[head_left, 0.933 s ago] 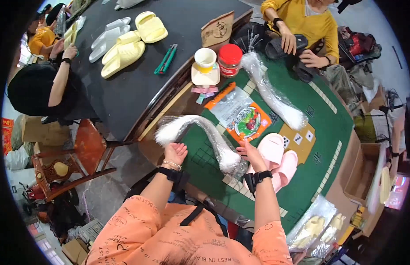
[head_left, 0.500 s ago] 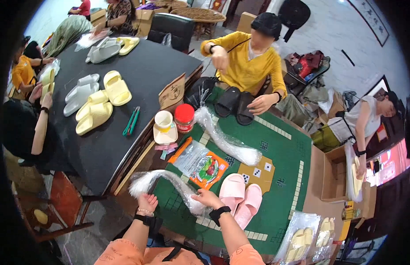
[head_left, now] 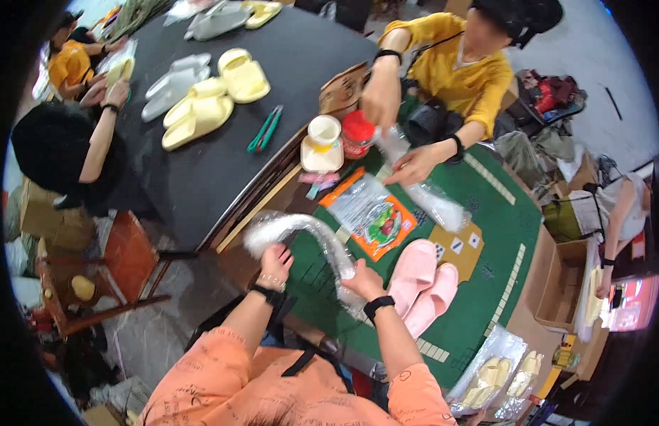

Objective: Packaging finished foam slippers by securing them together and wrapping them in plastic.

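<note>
A long bundle of clear plastic bags (head_left: pixel 317 226) arches over the near left of the green table mat (head_left: pixel 322 316). My right hand (head_left: pixel 363 281) is closed round its lower right part. Just under the bundle's whitish left end is my left hand (head_left: pixel 275 265), fingers loosely curled and apart; whether it touches the plastic I cannot make out. Right of my right hand lies a pair of pink slippers (head_left: pixel 413 268). An orange-edged clear package (head_left: pixel 372 214) rests beyond the bundle.
Across the table, a person in yellow (head_left: pixel 454 60) reaches over another plastic bundle (head_left: pixel 439 204). A red-lidded jar (head_left: pixel 358 135) and a paper cup (head_left: pixel 324 130) stand nearby. The dark table (head_left: pixel 287 64) bears yellow slippers (head_left: pixel 198 117) and green-handled scissors-like tool (head_left: pixel 265 130). Bagged slippers (head_left: pixel 489 376) lie near right.
My view has shifted, so the scene sits further right. My hands have lifted the bundle into a higher arch. The person opposite has brought both hands down to the other plastic bundle.
</note>
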Motion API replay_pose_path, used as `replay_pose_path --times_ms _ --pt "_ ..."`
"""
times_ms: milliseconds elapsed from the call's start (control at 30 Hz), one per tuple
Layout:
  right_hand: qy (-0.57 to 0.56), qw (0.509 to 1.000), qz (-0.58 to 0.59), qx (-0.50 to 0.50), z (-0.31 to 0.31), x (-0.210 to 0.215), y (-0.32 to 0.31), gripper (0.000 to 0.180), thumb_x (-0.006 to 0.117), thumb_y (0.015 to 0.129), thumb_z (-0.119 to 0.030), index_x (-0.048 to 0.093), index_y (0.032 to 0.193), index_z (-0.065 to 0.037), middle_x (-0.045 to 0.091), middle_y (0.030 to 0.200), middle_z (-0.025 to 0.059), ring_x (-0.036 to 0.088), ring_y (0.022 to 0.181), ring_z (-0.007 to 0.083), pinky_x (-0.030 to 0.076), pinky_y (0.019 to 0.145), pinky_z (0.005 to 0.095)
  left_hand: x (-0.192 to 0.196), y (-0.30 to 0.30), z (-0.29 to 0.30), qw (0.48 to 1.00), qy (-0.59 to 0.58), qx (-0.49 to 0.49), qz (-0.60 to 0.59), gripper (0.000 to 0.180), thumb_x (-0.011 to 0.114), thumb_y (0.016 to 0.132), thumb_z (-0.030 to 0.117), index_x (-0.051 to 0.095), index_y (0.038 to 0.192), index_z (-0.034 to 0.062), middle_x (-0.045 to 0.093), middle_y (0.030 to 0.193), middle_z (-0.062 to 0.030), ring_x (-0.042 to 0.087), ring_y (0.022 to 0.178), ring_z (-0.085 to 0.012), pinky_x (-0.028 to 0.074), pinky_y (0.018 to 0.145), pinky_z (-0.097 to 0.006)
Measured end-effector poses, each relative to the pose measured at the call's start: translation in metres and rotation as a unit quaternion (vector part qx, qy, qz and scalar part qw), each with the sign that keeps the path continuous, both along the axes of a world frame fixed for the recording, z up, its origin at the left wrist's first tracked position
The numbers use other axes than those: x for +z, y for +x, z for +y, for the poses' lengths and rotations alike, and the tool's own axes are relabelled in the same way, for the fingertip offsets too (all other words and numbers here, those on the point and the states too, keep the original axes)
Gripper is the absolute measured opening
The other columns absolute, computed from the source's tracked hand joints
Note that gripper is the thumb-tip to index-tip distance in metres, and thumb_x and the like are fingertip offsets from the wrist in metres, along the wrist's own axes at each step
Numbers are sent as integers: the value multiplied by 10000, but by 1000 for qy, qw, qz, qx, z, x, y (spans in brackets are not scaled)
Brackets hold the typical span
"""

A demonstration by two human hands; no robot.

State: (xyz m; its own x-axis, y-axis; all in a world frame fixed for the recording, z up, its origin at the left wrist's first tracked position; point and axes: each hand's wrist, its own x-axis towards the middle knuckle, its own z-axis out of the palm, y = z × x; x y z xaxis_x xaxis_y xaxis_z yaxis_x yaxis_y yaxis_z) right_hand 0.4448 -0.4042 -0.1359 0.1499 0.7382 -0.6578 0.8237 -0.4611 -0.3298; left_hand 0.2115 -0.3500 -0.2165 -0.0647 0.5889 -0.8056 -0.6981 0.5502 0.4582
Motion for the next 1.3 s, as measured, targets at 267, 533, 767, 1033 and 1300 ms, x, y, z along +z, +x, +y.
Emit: replay_pose_path --times_ms 267,533,767,1033,1300 --pt "-32 982 138 -121 -74 -27 -12 583 653 682 -349 439 1090 9 592 998 248 580 938 363 449 826 392 34 51 29 979 94 -179 -20 748 549 793 165 116 1402 207 253 1393 -63 260 1261 -265 190 1008 -486" --pt "-108 988 97 -60 -67 -9 -7 656 570 733 -496 485 1117 28 579 1026 262 565 964 377 442 837 384 48 96 35 943 112 -311 -36 929 525 795 140 -181 1383 273 159 1456 -49 262 1275 -221 147 1037 -474" --pt "305 947 -97 17 41 1 -10 649 669 712 -340 423 1189 24 514 1127 209 511 1008 366 419 855 428 37 93 33 955 82 -286 -5 851 535 797 160 -50 1415 169 219 1436 -72 336 1216 -211 239 991 -429" --pt "293 954 10 -60 79 -43 -18 424 603 673 -2 439 1062 39 467 1035 217 459 984 390 409 837 411 55 84 48 954 68 -288 -51 616 660 758 327 378 1232 51 440 1221 -82 366 1160 -200 288 952 -370" --pt "204 951 206 -106 46 81 -5 478 625 719 -79 452 1161 -16 482 1148 161 457 1084 299 359 929 392 92 106 23 948 169 -187 -193 397 569 849 104 351 1179 64 550 1017 -70 564 887 -157 481 735 -298"
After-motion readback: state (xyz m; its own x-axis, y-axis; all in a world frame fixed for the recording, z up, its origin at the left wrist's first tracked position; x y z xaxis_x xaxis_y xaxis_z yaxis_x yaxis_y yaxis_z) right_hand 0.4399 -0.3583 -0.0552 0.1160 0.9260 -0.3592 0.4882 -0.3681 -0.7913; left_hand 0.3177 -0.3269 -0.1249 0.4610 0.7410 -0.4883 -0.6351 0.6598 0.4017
